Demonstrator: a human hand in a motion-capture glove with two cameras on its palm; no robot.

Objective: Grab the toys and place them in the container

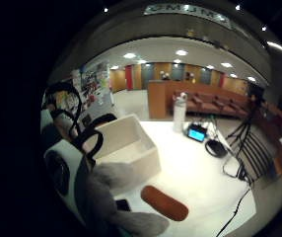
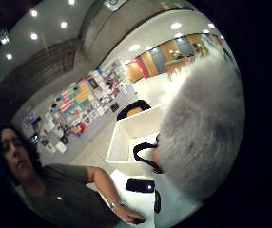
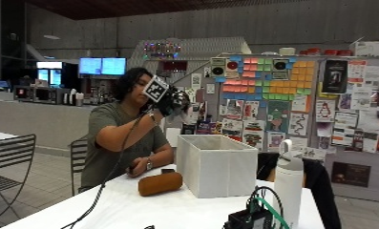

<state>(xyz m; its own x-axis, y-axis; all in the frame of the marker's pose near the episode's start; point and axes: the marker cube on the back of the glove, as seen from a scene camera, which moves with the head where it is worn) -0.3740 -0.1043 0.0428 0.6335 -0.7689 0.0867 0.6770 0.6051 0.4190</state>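
Aloft above the white container point(image 3: 215, 169), fluffy grey plush toy point(image 2: 203, 128) clutched in the gloved right hand's point(image 3: 170, 101) curled grip.

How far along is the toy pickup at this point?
Nothing can be confirmed as done: what shows of the white container's inside looks bare. In hand: the gloved right hand holds a grey plush toy raised above the table, near the container's open top but not yet in it. Left: releasing it there, then the brown toy lying on the table beside the container.
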